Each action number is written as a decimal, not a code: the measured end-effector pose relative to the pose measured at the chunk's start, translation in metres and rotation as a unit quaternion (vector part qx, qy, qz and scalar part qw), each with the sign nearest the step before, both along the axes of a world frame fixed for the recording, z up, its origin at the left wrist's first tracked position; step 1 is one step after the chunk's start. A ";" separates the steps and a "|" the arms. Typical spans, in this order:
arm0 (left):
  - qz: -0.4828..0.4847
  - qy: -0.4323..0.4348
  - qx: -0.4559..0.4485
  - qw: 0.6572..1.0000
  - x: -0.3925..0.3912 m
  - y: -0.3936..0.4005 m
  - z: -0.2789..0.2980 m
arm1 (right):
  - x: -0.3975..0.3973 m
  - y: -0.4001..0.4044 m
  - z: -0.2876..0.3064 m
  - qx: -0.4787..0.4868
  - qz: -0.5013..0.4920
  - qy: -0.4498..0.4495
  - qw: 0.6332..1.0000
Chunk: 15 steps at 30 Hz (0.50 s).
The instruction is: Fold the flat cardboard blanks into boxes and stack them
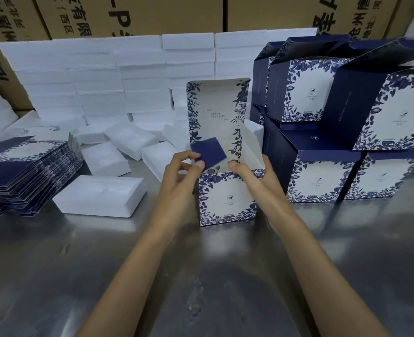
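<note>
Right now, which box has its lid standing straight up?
The box at centre, between both hands: its lid stands upright, showing its pale inside. The stacked boxes at right have their flaps folded over or angled.

Blue-floral box (227,198) upright — lid raised; flat blanks (28,171) stacked left.

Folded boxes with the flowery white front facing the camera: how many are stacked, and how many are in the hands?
Stacked boxes: 4
Box held by left hand and right hand: 1
Total: 5
Partly hidden ones behind are not counted.
</note>
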<state>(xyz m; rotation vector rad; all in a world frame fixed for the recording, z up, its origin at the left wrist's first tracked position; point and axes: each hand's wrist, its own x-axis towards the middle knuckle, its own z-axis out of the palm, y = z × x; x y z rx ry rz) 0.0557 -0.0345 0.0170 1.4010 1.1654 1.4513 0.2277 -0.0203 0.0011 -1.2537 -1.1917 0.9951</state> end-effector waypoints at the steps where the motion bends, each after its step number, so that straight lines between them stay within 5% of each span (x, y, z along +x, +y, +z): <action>1: 0.008 0.001 -0.004 1.000 0.001 0.000 0.001 | -0.001 -0.001 0.001 0.002 0.004 0.001 1.000; 4: 0.035 0.011 -0.048 0.998 -0.001 0.006 0.008 | 0.001 -0.001 0.003 -0.001 0.026 -0.002 1.000; 15: 0.029 0.317 -0.066 0.946 -0.010 0.037 0.040 | 0.003 -0.002 0.004 0.012 0.050 0.003 0.999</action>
